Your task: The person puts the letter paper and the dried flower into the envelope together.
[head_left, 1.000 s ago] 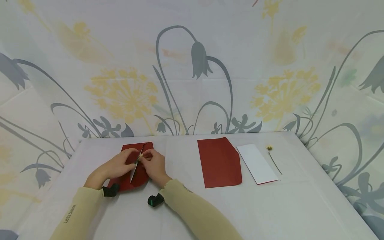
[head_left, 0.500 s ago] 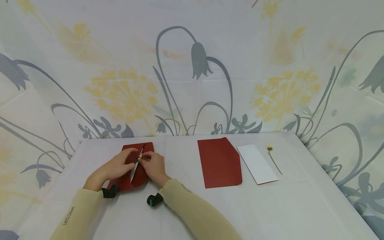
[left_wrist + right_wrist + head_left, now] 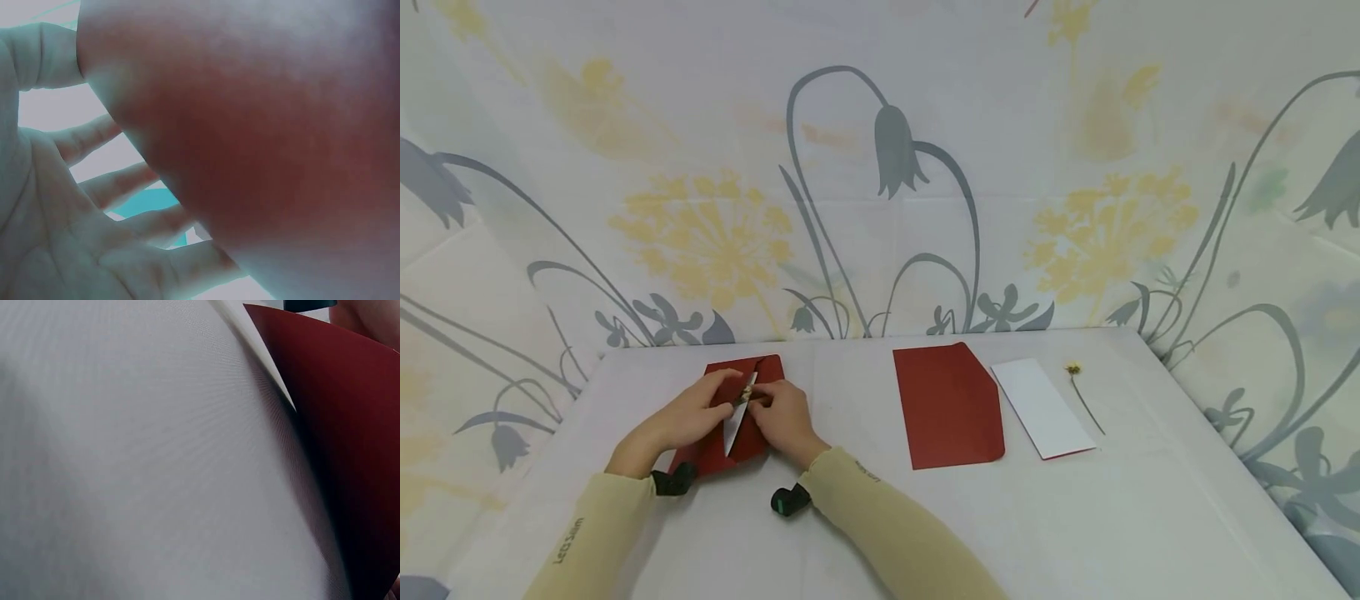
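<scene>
A red envelope [image 3: 696,454] with its flap raised lies under both hands at the table's left, and a white card or lining [image 3: 734,429] shows in its slanted opening. My left hand [image 3: 688,414] rests on the envelope, its thumb and fingers spread, the tips near the opening. In the left wrist view, blurred red paper [image 3: 262,162] hides those fingertips. My right hand [image 3: 786,421], fingers curled, pinches a small dried flower [image 3: 746,394] at the opening; its exact grip is partly hidden. The right wrist view shows the red paper [image 3: 350,419] close up.
A second red envelope [image 3: 950,407] lies flat at the table's middle. Right of it are a white folded card [image 3: 1043,408] with a red lower edge and a stemmed dried flower [image 3: 1073,369]. A flower-patterned cloth [image 3: 880,208] hangs behind the white tabletop [image 3: 865,533].
The small flower and my right fingertips have shifted slightly down and left along the opening. My left hand stays nearly in place on the envelope.
</scene>
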Demonstrator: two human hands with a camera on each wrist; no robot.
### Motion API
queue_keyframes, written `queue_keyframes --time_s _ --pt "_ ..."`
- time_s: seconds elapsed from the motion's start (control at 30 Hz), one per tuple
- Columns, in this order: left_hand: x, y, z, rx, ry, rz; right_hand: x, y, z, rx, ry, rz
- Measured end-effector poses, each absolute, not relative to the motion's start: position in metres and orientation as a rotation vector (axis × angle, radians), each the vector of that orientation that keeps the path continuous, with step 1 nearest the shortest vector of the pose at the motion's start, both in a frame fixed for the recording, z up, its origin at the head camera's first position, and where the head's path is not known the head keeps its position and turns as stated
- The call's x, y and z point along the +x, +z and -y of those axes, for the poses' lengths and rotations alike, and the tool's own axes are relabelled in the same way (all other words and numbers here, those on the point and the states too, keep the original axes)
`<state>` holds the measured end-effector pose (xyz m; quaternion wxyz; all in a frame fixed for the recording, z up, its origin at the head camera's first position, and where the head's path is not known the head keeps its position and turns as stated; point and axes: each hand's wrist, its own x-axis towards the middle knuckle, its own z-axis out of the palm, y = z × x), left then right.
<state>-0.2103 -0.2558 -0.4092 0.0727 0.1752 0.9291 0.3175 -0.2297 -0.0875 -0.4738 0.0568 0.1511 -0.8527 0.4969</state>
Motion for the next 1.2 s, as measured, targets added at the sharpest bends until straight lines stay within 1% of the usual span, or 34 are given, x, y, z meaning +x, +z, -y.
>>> queue_keyframes --time_s 0.23,0.53,1.0,1.2 --pt "-0.210 -0.411 0.254 0.608 0.974 -2.768 -0.230 -0.475 0.088 0.530 1.380 2.686" --pt "-0.212 -0.414 0.255 0.611 0.956 -2.779 -0.230 -0.473 0.082 0.448 1.643 2.592" --pt "-0.212 -0.414 0.254 0.620 0.832 -2.773 -0.234 -0.471 0.080 0.592 1.715 2.648" --pt "-0.213 -0.417 0.254 0.668 0.807 -2.785 -0.235 -0.475 0.077 0.601 1.763 2.606"
